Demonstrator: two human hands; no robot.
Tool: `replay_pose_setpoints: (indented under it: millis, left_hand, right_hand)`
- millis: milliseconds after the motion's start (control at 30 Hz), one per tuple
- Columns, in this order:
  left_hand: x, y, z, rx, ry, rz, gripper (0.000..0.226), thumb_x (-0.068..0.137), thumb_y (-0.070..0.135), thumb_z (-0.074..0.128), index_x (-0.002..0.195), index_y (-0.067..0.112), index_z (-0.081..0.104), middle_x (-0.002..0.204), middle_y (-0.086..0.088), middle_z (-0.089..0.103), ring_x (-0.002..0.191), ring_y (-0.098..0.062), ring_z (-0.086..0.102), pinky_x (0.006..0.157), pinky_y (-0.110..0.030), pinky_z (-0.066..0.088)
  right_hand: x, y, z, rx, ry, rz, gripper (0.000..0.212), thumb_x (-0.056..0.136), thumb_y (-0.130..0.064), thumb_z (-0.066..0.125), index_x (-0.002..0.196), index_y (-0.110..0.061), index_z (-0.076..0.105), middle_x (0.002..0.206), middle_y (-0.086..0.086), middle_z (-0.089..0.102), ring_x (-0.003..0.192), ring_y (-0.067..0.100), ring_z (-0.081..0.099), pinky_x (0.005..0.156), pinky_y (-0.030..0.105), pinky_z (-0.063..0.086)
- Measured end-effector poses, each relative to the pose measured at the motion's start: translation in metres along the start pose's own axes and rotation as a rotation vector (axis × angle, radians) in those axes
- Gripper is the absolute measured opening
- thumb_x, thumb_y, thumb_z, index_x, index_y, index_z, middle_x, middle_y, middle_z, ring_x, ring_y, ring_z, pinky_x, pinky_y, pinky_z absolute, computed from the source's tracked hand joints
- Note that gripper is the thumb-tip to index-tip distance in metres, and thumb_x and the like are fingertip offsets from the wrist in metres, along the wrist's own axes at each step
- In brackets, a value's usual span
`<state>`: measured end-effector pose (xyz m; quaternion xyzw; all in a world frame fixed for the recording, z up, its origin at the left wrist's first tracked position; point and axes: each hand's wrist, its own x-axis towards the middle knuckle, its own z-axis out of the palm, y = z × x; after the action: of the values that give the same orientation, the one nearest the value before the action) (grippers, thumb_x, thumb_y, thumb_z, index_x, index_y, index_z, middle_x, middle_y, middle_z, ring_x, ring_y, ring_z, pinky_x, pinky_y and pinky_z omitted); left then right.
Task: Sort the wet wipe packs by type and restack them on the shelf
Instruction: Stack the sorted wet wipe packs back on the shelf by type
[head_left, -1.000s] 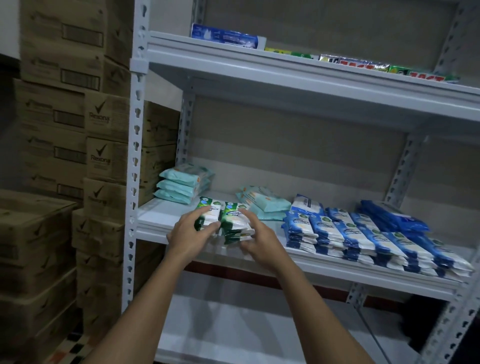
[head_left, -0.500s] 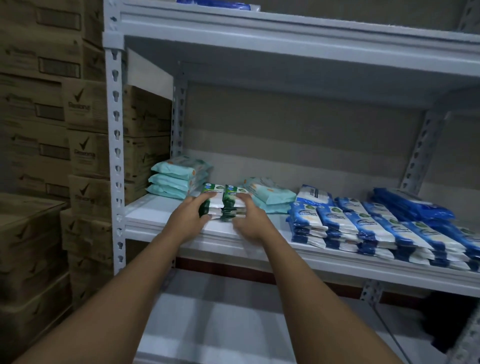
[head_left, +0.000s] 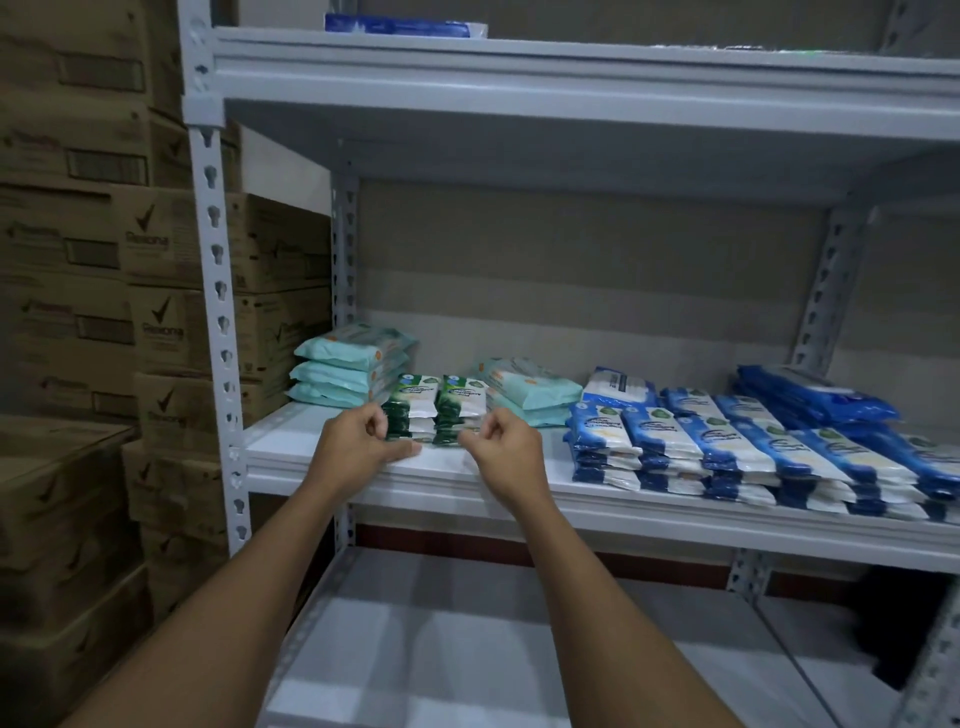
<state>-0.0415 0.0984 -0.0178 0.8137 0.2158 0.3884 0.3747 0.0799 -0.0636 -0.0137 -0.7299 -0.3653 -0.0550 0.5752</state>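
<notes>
— What are the hands doing at the shelf?

— Both reach in over the front edge of the middle shelf (head_left: 519, 480). The left hand (head_left: 358, 447) and the right hand (head_left: 506, 449) sit a little apart, fingers loosely curled, gripping nothing. They frame two short stacks of green-and-white wet wipe packs (head_left: 439, 408). Whether the fingertips touch the packs, I cannot tell.

— Where do those green packs stand?

— Side by side, touching, near the front edge and toward the shelf's left end.

— And around them?

— Behind and to the left, at the back left corner, a stack of pale teal packs (head_left: 350, 366). Just right of the green ones, toward the back, a looser pile of the same teal packs (head_left: 530, 389). Further right, rows of blue-and-white packs (head_left: 727, 447) run along the front edge to the right end, with dark blue packs (head_left: 810, 397) heaped behind them.

— Anything beyond the rack?

— Brown cardboard cartons (head_left: 104, 291) stacked high to the left of the rack. A long blue box (head_left: 405, 25) lies on the shelf above.
</notes>
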Motion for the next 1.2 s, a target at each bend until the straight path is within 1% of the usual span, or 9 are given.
replay_pose_setpoints:
  millis: [100,233,367,500,700,800,900,1100,1200]
  left_hand:
    - [0.002,0.000,0.000,0.011,-0.048,-0.012,0.044,0.066,0.038,0.093,0.061,0.015,0.055,0.051,0.005,0.054,0.051,-0.009,0.047,0.054,-0.027,0.035]
    - [0.008,0.001,-0.003,-0.025,-0.128,-0.069,0.022,0.068,0.030,0.092,0.081,0.021,0.076,0.075,0.005,0.076,0.077,-0.008,0.069,0.070,-0.025,0.048]
    - [0.017,0.001,-0.002,-0.054,-0.241,-0.104,0.028,0.075,0.027,0.087,0.101,0.028,0.077,0.089,0.012,0.078,0.097,-0.005,0.069,0.087,-0.023,0.047]
    - [0.033,0.000,0.001,-0.047,-0.333,-0.147,0.037,0.072,0.034,0.086,0.107,0.031,0.075,0.105,0.011,0.076,0.106,-0.009,0.066,0.099,-0.030,0.046]
    - [0.048,0.002,0.018,-0.016,-0.421,-0.115,0.049,0.084,0.020,0.079,0.130,0.024,0.063,0.119,0.002,0.068,0.116,-0.015,0.062,0.090,-0.024,0.044]
    - [0.048,0.000,0.032,0.195,-0.413,-0.026,0.051,0.091,0.028,0.070,0.140,0.029,0.054,0.132,0.003,0.059,0.125,-0.017,0.055,0.103,-0.032,0.042]
    - [0.041,-0.001,0.030,0.442,-0.412,0.059,0.044,0.097,0.045,0.056,0.140,0.034,0.053,0.146,0.007,0.050,0.133,-0.014,0.047,0.112,-0.042,0.037]
    - [-0.008,0.013,0.032,0.662,-0.320,0.210,0.046,0.109,0.040,0.027,0.147,0.025,0.049,0.151,0.002,0.047,0.138,-0.018,0.040,0.108,-0.036,0.033]
    - [-0.047,0.014,0.036,0.658,-0.247,0.210,0.049,0.108,0.031,0.033,0.156,0.025,0.034,0.161,0.006,0.033,0.149,-0.017,0.024,0.122,-0.037,0.013]
  right_hand:
    - [0.006,0.004,0.000,0.050,-0.044,0.036,0.023,0.082,-0.026,0.069,0.065,-0.012,0.062,0.063,0.003,0.066,0.061,0.016,0.059,0.073,0.042,0.057]
    - [0.015,0.006,-0.002,0.040,-0.146,0.108,0.012,0.090,-0.027,0.065,0.082,-0.021,0.071,0.079,-0.001,0.076,0.082,0.014,0.071,0.087,0.045,0.058]
    - [0.025,0.008,-0.003,0.006,-0.184,0.171,0.017,0.085,-0.034,0.063,0.095,-0.022,0.069,0.097,-0.001,0.074,0.091,0.019,0.069,0.090,0.047,0.058]
    - [0.032,0.002,-0.008,0.023,-0.258,0.244,0.033,0.092,-0.032,0.063,0.119,-0.012,0.063,0.113,0.003,0.068,0.083,0.015,0.068,0.080,0.036,0.057]
    - [0.041,0.005,-0.008,0.026,-0.278,0.280,0.021,0.092,-0.029,0.058,0.110,-0.018,0.058,0.108,0.007,0.065,0.070,0.014,0.070,0.095,0.053,0.055]
    - [0.045,0.003,-0.005,-0.004,-0.250,0.300,0.037,0.094,-0.027,0.054,0.127,-0.012,0.056,0.103,0.002,0.062,0.056,0.011,0.068,0.092,0.048,0.058]
    - [0.043,0.002,-0.006,-0.042,-0.236,0.296,0.039,0.096,-0.021,0.048,0.134,-0.012,0.053,0.122,0.007,0.060,0.056,0.012,0.068,0.087,0.039,0.057]
    - [0.012,-0.002,-0.007,-0.197,-0.169,0.166,0.036,0.097,-0.006,0.046,0.130,-0.010,0.059,0.130,0.008,0.063,0.105,0.027,0.066,0.096,0.031,0.050]
    - [-0.023,-0.009,-0.012,-0.302,-0.182,0.076,0.037,0.096,0.000,0.045,0.128,-0.006,0.063,0.129,0.010,0.063,0.118,0.026,0.058,0.096,0.026,0.042]
